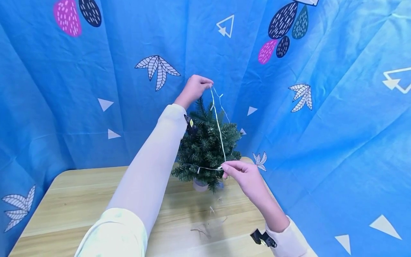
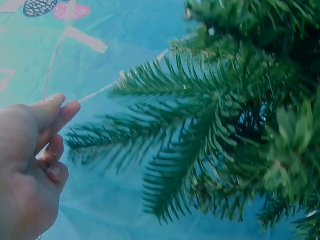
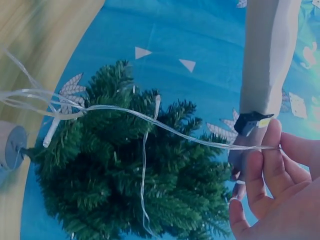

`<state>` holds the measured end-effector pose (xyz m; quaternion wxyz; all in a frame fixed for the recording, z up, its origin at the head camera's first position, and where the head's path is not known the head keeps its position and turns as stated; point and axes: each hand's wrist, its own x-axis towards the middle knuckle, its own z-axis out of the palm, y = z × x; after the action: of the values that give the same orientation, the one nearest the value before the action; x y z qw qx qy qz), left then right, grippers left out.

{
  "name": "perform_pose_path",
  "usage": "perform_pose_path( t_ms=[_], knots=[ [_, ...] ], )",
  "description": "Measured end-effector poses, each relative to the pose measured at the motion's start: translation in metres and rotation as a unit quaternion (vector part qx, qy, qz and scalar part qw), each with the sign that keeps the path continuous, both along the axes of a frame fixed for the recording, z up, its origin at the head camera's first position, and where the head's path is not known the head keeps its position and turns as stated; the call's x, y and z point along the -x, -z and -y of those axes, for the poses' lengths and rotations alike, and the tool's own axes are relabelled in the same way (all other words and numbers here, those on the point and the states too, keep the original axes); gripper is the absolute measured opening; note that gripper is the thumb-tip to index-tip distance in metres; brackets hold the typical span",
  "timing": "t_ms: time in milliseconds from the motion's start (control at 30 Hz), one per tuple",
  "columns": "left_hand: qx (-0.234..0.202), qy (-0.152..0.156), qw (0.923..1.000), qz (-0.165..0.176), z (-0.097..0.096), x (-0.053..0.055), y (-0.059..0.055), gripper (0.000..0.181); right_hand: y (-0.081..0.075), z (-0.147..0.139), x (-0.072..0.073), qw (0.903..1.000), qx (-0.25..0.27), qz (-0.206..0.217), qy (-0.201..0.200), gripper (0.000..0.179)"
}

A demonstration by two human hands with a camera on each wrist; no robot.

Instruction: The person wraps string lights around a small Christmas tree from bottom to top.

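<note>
Your left hand (image 1: 192,90), far, and right hand (image 1: 246,179), near, are pinching string lights (image 1: 218,122) seemingly part-draped on the tree (image 1: 204,144), part left to drape.

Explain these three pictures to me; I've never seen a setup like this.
There is no machine, only a person's bare left hand and right hand. The wide picture comes from a camera worn on the head; the other two come from cameras worn on the wrists, each showing its own hand up close. A small green tree stands on a wooden table before a blue patterned cloth. Both hands pinch a thin light string, the left higher than the right. The faint strands nearer the viewer are too blurred to name.
</note>
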<state>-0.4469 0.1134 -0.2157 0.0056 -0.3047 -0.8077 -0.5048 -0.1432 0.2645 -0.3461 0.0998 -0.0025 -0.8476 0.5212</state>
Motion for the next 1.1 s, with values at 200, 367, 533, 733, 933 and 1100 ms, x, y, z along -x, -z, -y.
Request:
perform_pose_path(
  t_ms=[200,367,533,733,933,1100],
  knots=[
    [-0.042,-0.008,0.9988,0.026,0.007,0.01,0.009,0.033,0.002,0.009,-0.002,0.9999,0.009,0.009,-0.007,0.031],
    [-0.089,-0.016,0.995,0.043,0.012,0.014,0.016,0.032,0.002,0.014,-0.006,0.9998,0.001,0.013,-0.011,0.032],
    [-0.132,-0.024,0.9871,0.088,0.019,0.015,0.023,0.033,0.003,0.018,-0.009,0.9995,-0.01,0.012,-0.027,0.024],
    [-0.126,-0.022,0.9847,0.119,0.032,0.016,0.042,0.034,0.002,0.023,-0.013,0.9989,-0.025,0.006,-0.04,0.024],
    [-0.146,-0.006,0.9821,0.118,0.043,0.018,0.068,0.034,0.001,0.028,-0.017,0.9982,-0.038,-0.002,-0.045,0.025],
    [-0.141,-0.01,0.9816,0.128,0.052,0.015,0.094,0.034,0.002,0.033,-0.021,0.9974,-0.044,-0.001,-0.057,0.025]
  ],
)
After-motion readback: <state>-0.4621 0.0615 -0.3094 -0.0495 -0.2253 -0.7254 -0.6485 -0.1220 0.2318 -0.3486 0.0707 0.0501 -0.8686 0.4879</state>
